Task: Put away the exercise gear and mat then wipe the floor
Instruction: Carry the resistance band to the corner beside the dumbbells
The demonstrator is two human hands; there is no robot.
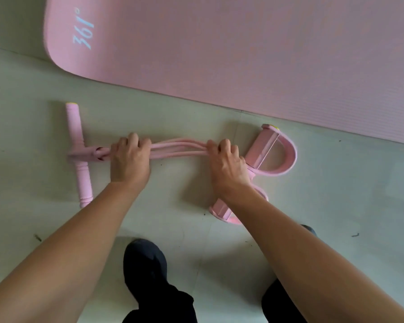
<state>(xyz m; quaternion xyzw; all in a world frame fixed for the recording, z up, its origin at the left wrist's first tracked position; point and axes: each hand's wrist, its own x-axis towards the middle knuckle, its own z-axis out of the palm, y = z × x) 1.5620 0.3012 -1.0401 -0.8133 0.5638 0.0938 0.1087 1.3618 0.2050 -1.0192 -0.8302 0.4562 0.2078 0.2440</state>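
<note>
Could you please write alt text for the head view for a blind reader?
A left hand and right hand grip the bundled tubes of a pink pedal resistance band on a pale floor, beside an unrolled pink foam mat.

A pink pedal puller [177, 149] lies on the floor [21, 136], its foam handle bar [75, 127] at the left and its bunched tubes [184, 145] running right to two foot loops [287, 157]. Just beyond it a pink mat [243, 43] lies unrolled and flat, printed 361°.

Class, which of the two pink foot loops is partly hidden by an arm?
The nearer foot loop, under the right forearm; the farther loop, beside the mat, shows whole.
</note>
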